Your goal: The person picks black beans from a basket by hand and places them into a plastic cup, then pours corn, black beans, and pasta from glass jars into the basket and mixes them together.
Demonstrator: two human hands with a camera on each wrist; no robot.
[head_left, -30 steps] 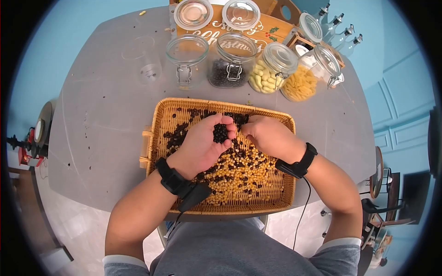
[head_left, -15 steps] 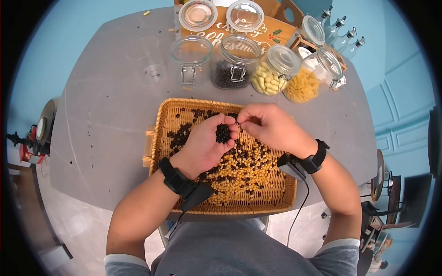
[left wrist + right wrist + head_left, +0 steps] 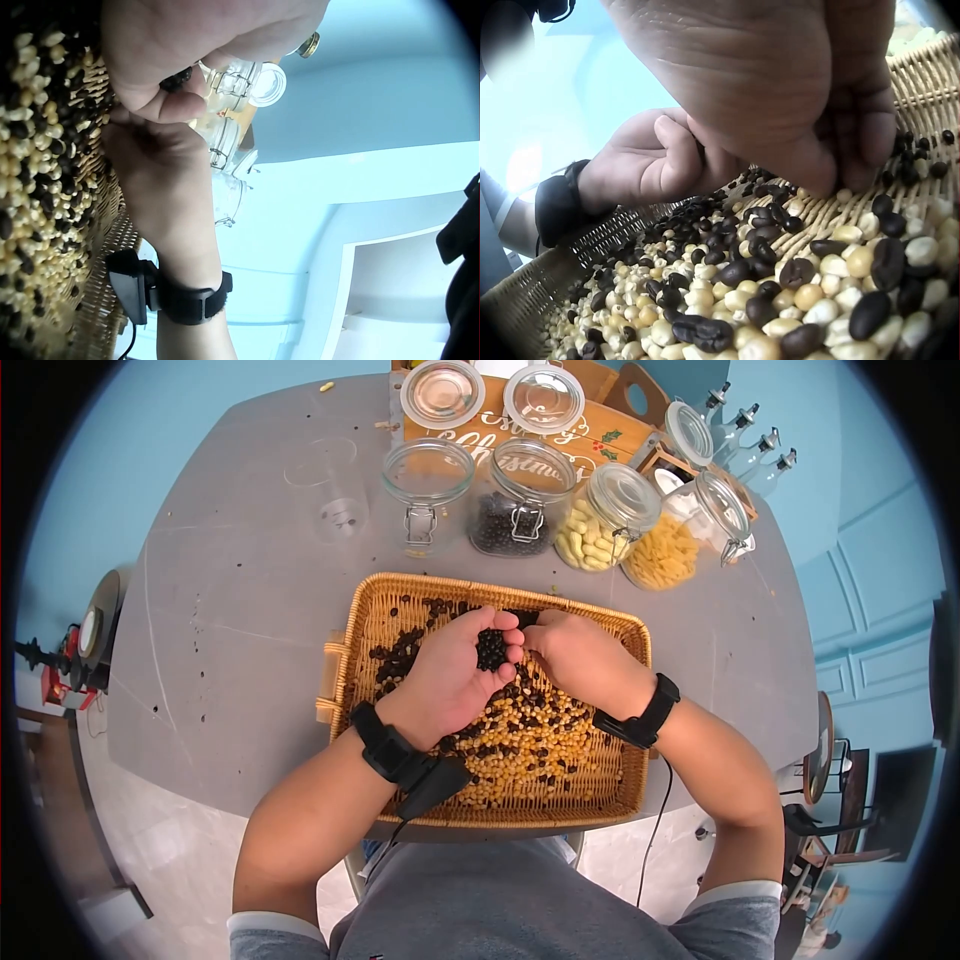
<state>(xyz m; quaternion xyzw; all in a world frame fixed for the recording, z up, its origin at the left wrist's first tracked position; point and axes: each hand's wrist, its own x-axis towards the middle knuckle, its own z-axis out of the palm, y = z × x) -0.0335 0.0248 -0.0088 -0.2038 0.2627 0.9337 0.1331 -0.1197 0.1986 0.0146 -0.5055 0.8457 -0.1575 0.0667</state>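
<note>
My left hand (image 3: pixel 445 670) is cupped palm up over the basket, its fingers curled round a small heap of black beans (image 3: pixel 491 650). Close beside its fingertips, my right hand (image 3: pixel 585 660) reaches down into the far part of the wicker basket (image 3: pixel 645 740). In the right wrist view its bent fingertips (image 3: pixel 862 176) are right at the woven floor, and I cannot tell whether they pinch a bean. Yellow corn kernels (image 3: pixel 757 349) lie mixed with dark creased beans like coffee beans (image 3: pixel 889 262) around them. More small black beans (image 3: pixel 907 169) lie by the basket wall.
Beyond the basket stand open clip-top jars: one clear jar (image 3: pixel 425 500), one with black beans (image 3: pixel 505 525), one with pale peanut-shaped pieces (image 3: pixel 590 540), and one with yellow pasta (image 3: pixel 665 550). A clear glass (image 3: pixel 340 515) stands left. Glass bottles (image 3: pixel 750 445) stand at the back right.
The right hand was down in the basket, rose with pinched fingers to the left hand's fingertips, and has gone back down. The left hand keeps its beans and stays nearly still.
</note>
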